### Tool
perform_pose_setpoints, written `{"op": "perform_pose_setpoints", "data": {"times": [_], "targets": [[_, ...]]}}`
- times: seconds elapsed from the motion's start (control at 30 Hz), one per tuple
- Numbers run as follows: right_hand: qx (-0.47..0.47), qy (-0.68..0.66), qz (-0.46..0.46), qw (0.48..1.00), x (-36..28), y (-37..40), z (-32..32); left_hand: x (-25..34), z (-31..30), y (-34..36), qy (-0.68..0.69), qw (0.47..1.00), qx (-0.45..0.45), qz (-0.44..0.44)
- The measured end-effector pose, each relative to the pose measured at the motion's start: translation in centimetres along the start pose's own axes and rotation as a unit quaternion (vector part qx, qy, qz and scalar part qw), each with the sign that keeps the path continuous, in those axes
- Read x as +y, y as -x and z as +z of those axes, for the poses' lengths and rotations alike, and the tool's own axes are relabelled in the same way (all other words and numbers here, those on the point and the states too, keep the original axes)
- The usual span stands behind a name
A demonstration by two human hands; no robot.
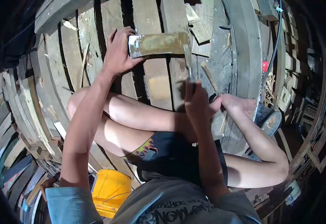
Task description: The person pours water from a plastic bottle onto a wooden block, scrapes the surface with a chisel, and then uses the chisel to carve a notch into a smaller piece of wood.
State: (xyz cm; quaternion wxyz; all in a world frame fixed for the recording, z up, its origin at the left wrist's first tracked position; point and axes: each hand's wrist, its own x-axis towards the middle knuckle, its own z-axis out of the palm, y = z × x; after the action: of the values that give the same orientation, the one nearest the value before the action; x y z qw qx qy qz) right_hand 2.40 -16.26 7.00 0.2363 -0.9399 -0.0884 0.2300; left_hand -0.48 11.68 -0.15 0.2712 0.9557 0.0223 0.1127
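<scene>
My left hand (119,54) is closed around the left end of a rectangular wooden block (159,44), thumb along its lower edge and fingers behind. The block's brown upper face looks wet and glossy, with a bright white glare at the left end. In my right hand (198,102) is a slim paintbrush (187,59), its flat head against the block's right end. The fingers wrap round the handle, hiding most of it. Below the block lies a slatted wooden platform (157,80), where a pale tan patch marks one plank.
Offcuts of board (200,31) lie beyond the block to the right. A wooden stick (209,76) rests near my feet. Behind my left side stands a yellow bucket (112,183), and a round container (269,119) sits at the right. My crossed legs (144,114) border the work area.
</scene>
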Motion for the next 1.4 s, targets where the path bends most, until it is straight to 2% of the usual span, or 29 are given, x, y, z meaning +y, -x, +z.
{"op": "perform_pose_setpoints", "data": {"times": [0.03, 0.07, 0.1, 0.17, 0.23, 0.3, 0.33, 0.37, 0.43, 0.47, 0.5, 0.57, 0.6, 0.63, 0.7, 0.73, 0.77, 0.8, 0.83, 0.9, 0.93, 0.97, 1.03, 1.07, 1.17, 1.2, 1.3, 1.33, 1.4], "targets": [[-0.015, 0.027, 0.017, 0.999, -0.1, -1.0, -0.1, -0.4, 0.2, 0.1, 0.000, 1.000, 0.006, 0.010], [0.087, 0.010, -0.102, 0.991, 0.1, -2.6, 0.6, -0.3, 0.2, 0.1, -0.006, 1.000, 0.002, 0.006], [0.079, 0.013, -0.099, 0.992, 0.3, -1.8, 0.6, -0.1, 0.1, 0.0, -0.014, 1.000, -0.003, 0.005], [-0.015, 0.012, 0.051, 0.999, -0.1, 0.0, -0.1, 0.3, -0.2, -0.1, -0.006, 1.000, 0.009, -0.002], [0.006, -0.005, 0.014, 1.000, 1.0, 0.9, 0.5, 0.0, 0.1, 0.0, -0.006, 1.000, 0.005, -0.001], [0.010, 0.058, 0.025, 0.998, 0.8, -0.1, 0.7, 0.0, 0.3, 0.1, -0.004, 1.000, 0.004, -0.010], [0.016, 0.068, -0.058, 0.996, 1.2, -2.4, 1.0, -0.1, 0.4, 0.1, -0.010, 1.000, 0.013, -0.006], [0.010, 0.069, -0.056, 0.996, 1.4, -2.0, 1.0, -0.2, 0.4, 0.2, -0.017, 1.000, 0.022, -0.001], [-0.021, 0.072, 0.026, 0.997, 1.1, -1.3, 1.1, -0.2, 0.2, 0.2, -0.017, 1.000, 0.009, 0.002], [0.026, 0.053, 0.007, 0.998, 1.4, 1.5, 1.1, -0.3, 0.2, 0.2, -0.018, 1.000, 0.008, 0.004], [0.029, 0.054, -0.002, 0.998, 1.1, 1.1, 0.8, -0.3, 0.3, 0.1, -0.021, 1.000, 0.010, 0.003], [-0.008, 0.018, 0.028, 0.999, 0.9, 1.2, 0.4, -0.3, 0.3, 0.2, -0.015, 1.000, 0.019, 0.000], [-0.059, 0.110, 0.020, 0.992, 1.5, -1.4, 0.7, 0.0, 0.2, 0.1, -0.019, 1.000, 0.011, -0.003], [0.003, 0.184, -0.153, 0.971, 0.8, -2.9, 0.1, 0.0, 0.2, 0.1, -0.027, 1.000, 0.006, -0.007], [-0.080, 0.241, -0.028, 0.967, -0.8, -1.7, -0.3, -0.1, 0.5, 0.7, -0.028, 0.999, 0.012, 0.014], [0.012, 0.143, -0.092, 0.985, 1.0, 1.1, 0.5, 0.3, 0.7, 0.9, -0.017, 1.000, 0.011, 0.009], [0.108, 0.042, -0.172, 0.978, 0.7, 1.8, 0.9, -0.3, 0.4, 0.1, -0.015, 1.000, 0.027, 0.001], [0.030, 0.012, -0.051, 0.998, 1.2, 1.6, 1.1, -0.3, 0.4, 0.2, -0.010, 1.000, 0.027, 0.000], [0.024, 0.016, -0.046, 0.999, 2.3, 0.4, 1.3, -0.3, 0.6, 0.5, -0.004, 1.000, 0.022, -0.005], [0.013, 0.027, -0.073, 0.997, 0.3, -3.7, 0.5, -0.4, 0.5, 0.4, -0.016, 1.000, 0.023, 0.007], [0.008, 0.088, -0.040, 0.995, 0.0, -3.0, 0.4, 0.0, 0.2, 0.2, -0.014, 1.000, 0.014, -0.009], [0.010, 0.088, -0.039, 0.995, 0.3, -1.0, 0.5, 0.2, 0.2, 0.2, -0.013, 1.000, 0.014, -0.008], [0.007, 0.048, -0.009, 0.999, 1.8, 2.7, 0.8, -0.1, 0.3, 0.1, -0.006, 0.999, 0.043, 0.012], [-0.001, 0.021, -0.033, 0.999, 2.1, 2.4, 0.7, -0.3, 0.5, 0.3, -0.016, 0.999, 0.034, 0.003], [-0.029, 0.060, -0.009, 0.998, -1.3, -2.5, -0.9, -0.4, 0.5, 0.4, -0.023, 1.000, 0.021, -0.003], [-0.027, 0.002, 0.002, 1.000, -0.9, -3.9, -0.4, -0.3, 0.5, 0.3, -0.014, 1.000, 0.015, -0.007], [-0.034, 0.002, 0.004, 0.999, 1.5, 1.3, 0.3, -0.3, 0.6, 0.3, -0.007, 1.000, 0.024, -0.004], [-0.013, -0.064, -0.033, 0.997, 2.3, 1.9, 0.8, -0.3, 0.4, 0.1, -0.015, 0.999, 0.027, -0.008], [-0.017, -0.051, -0.030, 0.998, 1.0, -1.5, 0.4, -0.3, 0.6, 0.3, -0.014, 1.000, 0.027, -0.006]]}}
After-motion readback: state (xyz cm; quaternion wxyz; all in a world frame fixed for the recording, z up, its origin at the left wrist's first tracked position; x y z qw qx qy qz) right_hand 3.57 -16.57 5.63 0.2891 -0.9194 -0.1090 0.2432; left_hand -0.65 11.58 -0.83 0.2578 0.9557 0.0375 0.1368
